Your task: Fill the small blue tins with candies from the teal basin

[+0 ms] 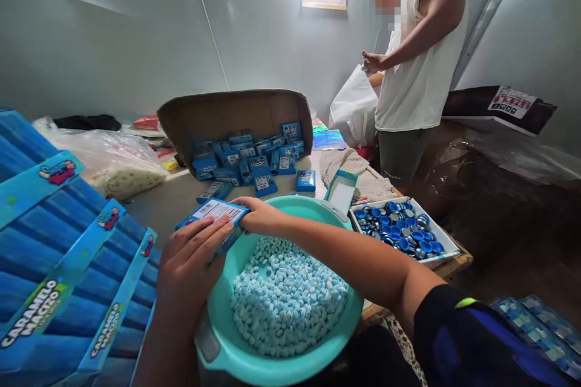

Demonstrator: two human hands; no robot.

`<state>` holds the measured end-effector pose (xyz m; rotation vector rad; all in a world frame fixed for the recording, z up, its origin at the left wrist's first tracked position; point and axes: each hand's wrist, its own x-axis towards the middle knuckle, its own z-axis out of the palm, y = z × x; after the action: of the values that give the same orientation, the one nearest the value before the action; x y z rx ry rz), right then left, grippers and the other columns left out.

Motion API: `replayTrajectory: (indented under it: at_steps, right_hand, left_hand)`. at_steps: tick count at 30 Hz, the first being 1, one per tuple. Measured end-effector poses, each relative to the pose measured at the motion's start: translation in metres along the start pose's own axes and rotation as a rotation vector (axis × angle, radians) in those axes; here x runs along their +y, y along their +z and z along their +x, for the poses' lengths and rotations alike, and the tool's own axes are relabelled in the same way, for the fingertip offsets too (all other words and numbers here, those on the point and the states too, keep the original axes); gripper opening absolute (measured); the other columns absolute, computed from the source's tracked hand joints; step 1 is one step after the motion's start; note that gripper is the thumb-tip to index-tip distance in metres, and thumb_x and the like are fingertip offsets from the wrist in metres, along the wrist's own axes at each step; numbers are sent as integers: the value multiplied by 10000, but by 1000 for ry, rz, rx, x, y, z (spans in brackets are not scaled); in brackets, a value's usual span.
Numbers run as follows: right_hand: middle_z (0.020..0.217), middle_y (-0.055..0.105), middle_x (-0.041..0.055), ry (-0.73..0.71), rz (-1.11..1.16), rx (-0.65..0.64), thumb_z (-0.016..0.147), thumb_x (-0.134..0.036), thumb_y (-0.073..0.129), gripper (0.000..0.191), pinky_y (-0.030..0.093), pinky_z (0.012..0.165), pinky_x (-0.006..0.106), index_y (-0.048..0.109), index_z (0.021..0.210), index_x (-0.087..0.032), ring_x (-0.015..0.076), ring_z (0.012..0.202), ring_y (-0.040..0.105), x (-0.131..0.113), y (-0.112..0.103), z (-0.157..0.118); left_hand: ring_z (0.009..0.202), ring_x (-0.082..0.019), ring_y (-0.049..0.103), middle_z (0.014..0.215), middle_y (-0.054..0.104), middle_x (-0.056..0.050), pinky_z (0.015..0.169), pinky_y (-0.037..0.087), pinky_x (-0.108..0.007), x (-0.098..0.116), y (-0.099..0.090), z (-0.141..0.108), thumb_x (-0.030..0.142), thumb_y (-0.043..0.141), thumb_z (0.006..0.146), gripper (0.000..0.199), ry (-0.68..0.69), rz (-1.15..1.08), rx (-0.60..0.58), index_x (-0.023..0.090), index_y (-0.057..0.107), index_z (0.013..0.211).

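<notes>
Above the left rim of a turquoise basin (272,369), a small blue candy box (216,210) with a white label is held by both hands. My left hand (193,260) wraps round its near side, fingers lying across the top. At the box's right end, my right hand (259,216) grips with its fingers partly hidden behind it. Inside the basin lies a heap of small pale blue and white candies (290,296). Just beyond the hands, several more blue boxes (258,166) spill from a tipped cardboard carton (227,110).
A white tray of blue caps (403,230) stands right of the basin, near an open empty box (341,190) and a beige cloth (345,163). Blue display cartons (77,254) fill the left side. A co-worker (422,42) stands at the back right, holding a white bag (354,106).
</notes>
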<state>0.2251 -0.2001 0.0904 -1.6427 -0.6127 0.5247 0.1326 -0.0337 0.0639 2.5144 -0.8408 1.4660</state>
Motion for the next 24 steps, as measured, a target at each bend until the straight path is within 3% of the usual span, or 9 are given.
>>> replayTrajectory:
  at_steps: [12, 24]
  right_hand:
    - [617, 620, -13, -41, -77, -58, 860, -53, 519, 204, 461, 503, 168, 708, 914, -112, 102, 559, 592, 14, -1, 11]
    - [692, 653, -19, 57, -31, -103, 951, -111, 504, 185, 477, 529, 161, 634, 824, -146, 85, 562, 638, 2, -3, 9]
  left_hand:
    - [1146, -268, 697, 1210, 755, -69, 1038, 543, -458, 3, -2, 0, 95, 665, 865, 410, -39, 10, -50, 228, 660, 1253]
    - [1204, -268, 669, 1248, 725, -117, 1081, 524, -442, -2, 5, 0, 145, 635, 911, 323, -85, -12, -21, 176, 659, 1232]
